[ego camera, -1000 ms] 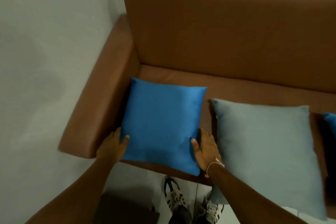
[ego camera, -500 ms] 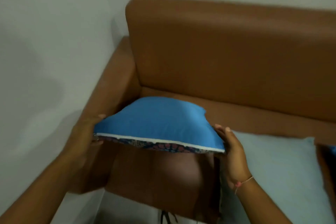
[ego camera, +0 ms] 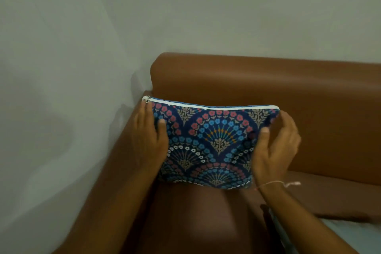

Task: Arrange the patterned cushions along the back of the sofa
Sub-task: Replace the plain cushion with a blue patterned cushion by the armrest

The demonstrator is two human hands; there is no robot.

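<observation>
A cushion (ego camera: 210, 142) with a dark blue floral fan pattern stands upright in front of the brown sofa back (ego camera: 288, 97), its white zip edge on top and its patterned face toward me. My left hand (ego camera: 147, 138) grips its left side, thumb on the front. My right hand (ego camera: 277, 146) holds its right side near the top corner. The cushion's lower edge is close to the seat (ego camera: 198, 218); I cannot tell whether it touches.
The sofa's left armrest (ego camera: 115, 181) runs along a pale wall (ego camera: 61, 88). A corner of a light grey cushion (ego camera: 350, 235) lies on the seat at the bottom right.
The cushion lay flat with its plain blue side up. I lifted it with both hands and turned it upright, so the patterned face now shows. My view has risen toward the wall.
</observation>
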